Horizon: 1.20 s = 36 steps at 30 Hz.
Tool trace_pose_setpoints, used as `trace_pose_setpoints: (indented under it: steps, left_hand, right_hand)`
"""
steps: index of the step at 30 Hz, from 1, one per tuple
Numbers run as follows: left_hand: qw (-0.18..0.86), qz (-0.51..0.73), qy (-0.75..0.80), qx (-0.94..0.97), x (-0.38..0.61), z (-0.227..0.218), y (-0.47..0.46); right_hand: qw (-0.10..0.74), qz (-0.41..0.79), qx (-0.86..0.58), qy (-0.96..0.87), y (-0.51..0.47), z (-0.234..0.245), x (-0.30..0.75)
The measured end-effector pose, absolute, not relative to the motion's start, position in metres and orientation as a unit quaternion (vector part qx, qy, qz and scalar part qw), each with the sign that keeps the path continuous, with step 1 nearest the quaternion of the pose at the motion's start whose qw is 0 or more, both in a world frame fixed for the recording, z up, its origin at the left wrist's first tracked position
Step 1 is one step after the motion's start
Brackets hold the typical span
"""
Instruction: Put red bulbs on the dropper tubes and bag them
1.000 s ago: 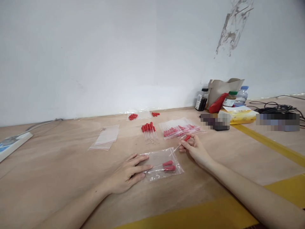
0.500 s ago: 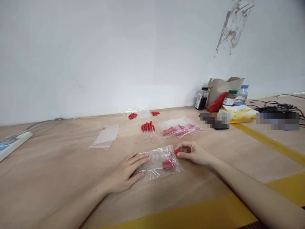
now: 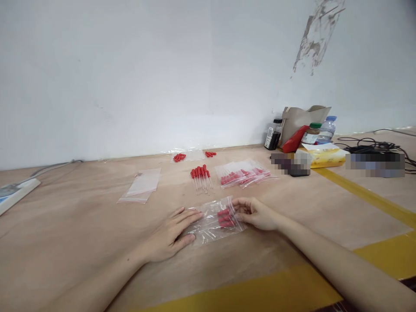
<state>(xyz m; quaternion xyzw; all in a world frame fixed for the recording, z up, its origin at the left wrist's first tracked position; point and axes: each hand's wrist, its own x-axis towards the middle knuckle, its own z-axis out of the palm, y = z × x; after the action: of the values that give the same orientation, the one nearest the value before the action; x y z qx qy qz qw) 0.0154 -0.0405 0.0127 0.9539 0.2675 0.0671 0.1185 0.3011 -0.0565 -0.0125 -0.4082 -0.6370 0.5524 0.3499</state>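
Observation:
A clear zip bag [image 3: 208, 232] lies in front of me, with several droppers [image 3: 225, 218] inside, their red bulbs toward the right end. My left hand [image 3: 172, 234] rests flat on the bag's left end, fingers stretched and spread. At the bag's right edge, the fingers of my right hand [image 3: 253, 212] are curled and pinch the plastic near the mouth. Beyond the bag lies a group of loose droppers [image 3: 201, 173] with red bulbs and thin clear stems. To their right is a pile of filled zip bags [image 3: 245, 173].
Flat zip bags [image 3: 143, 184] lie left. Loose red bulbs [image 3: 179, 157] sit near the wall on clear plastic. A power strip [image 3: 19, 195] is at far left. Bottles [image 3: 273, 134], a grey bag [image 3: 302, 123], a yellow packet [image 3: 328, 157] and black cables [image 3: 377, 145] stand at right.
The dropper in my right hand has gone leftward into the zip bag and now lies beside the others. My right hand has moved slightly left; my left hand still presses the bag.

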Motion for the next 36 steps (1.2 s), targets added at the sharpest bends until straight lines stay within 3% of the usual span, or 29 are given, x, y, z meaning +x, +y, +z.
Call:
trace_pose_setpoints:
  steps: [3,9,14,23,36]
  left_hand:
    - [0.117,0.064,0.268,0.954,0.015,0.012,-0.040]
    - [0.125,0.071,0.268,0.953,0.014,0.009,-0.039]
    - [0.126,0.069,0.264,0.954,0.013,0.008,-0.039]
    - [0.134,0.081,0.258,0.953,0.012,0.005,-0.038]
    - [0.138,0.082,0.259,0.952,0.012,0.008,-0.040]
  right_hand:
    - [0.355,0.532,-0.454,-0.620,-0.053,-0.010,0.309]
    - [0.412,0.339,-0.538,-0.653,-0.024,0.006,0.315]
    - [0.358,0.233,-0.627,-0.651,0.021,0.012,0.283]
    - [0.373,0.225,-0.691,-0.577,0.095,0.009,0.225]
    - [0.407,0.314,-0.670,-0.536,0.111,0.001,0.240]
